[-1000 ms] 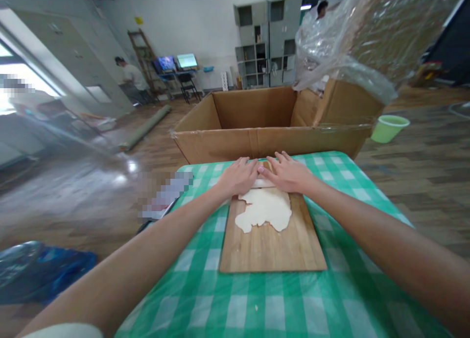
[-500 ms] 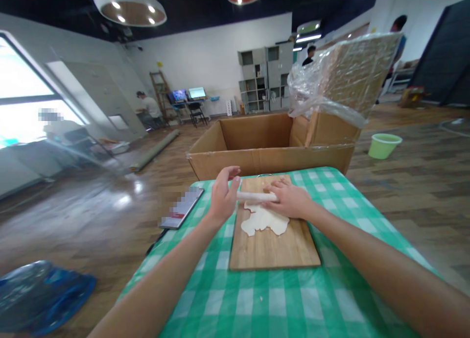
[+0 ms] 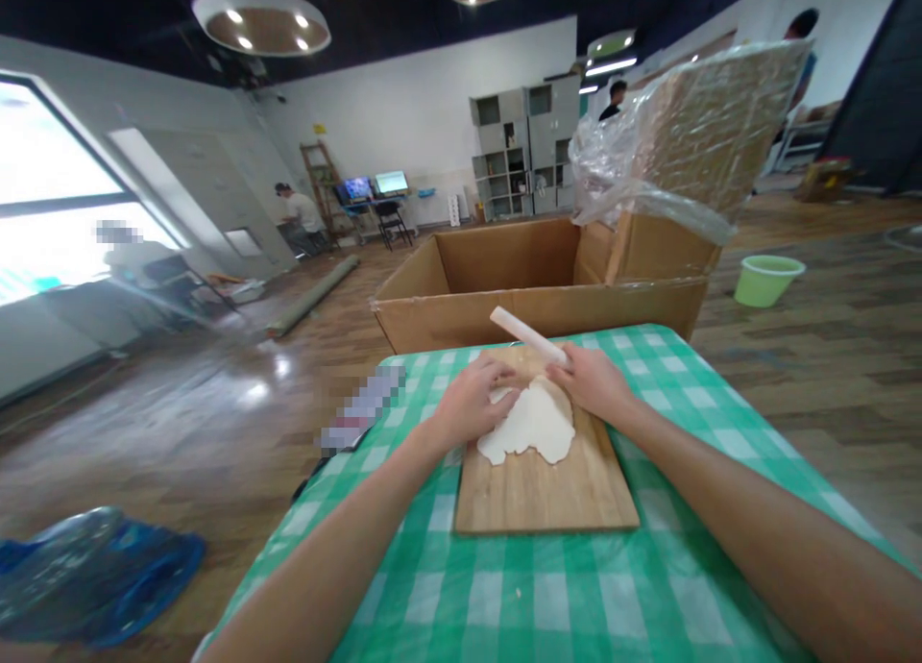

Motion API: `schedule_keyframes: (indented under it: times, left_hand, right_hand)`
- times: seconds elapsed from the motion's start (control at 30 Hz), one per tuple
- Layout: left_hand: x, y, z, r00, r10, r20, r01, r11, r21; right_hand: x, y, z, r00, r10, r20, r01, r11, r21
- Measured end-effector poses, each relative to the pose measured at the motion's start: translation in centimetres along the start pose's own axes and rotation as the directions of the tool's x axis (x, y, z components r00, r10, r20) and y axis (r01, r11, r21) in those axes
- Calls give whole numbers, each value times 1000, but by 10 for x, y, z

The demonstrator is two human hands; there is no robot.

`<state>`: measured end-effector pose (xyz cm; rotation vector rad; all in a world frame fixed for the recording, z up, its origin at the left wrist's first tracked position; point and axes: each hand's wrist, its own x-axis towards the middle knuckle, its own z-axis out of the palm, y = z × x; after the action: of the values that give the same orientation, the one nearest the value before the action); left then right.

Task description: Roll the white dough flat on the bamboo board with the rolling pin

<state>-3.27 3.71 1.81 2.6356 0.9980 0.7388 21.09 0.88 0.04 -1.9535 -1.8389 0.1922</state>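
We are holding the pale rolling pin (image 3: 529,334) in our right hand (image 3: 594,382), fingers wrapping its near right end, while its free end is pointing toward the far left and seemingly tipping up off the board. Our left hand (image 3: 472,399) is hovering over or touching the far left part of the dough sheet (image 3: 537,428), fingers curving with a narrow gap to the thumb; we cannot tell whether they are pinching it. The dough is lying flat on the far half of the wooden board (image 3: 547,500), its near edge ragged, and the board is resting on the checked tablecloth (image 3: 475,586).

We are judging the dough to be light, soft and limp, probably clinging a little to the wood and tearing easily at its lobes, so flat fingers under a broad edge are suiting it better than a pinch. The pin is looking stiff, light and smooth, perhaps slippery; gripping near its ends is seeming surest.
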Motion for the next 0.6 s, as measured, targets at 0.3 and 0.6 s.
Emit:
schedule_keyframes:
  times: [0.3,0.6]
  left_hand:
    - [0,-1,2,903,-360,235,366,931,19]
    - [2,18,-8,928,-287,238,317,943,-98]
  right_hand:
    - [11,24,-12,974,160,-159,-63,870,489]
    - [11,25,-19,986,54,-156,-22,979,202]
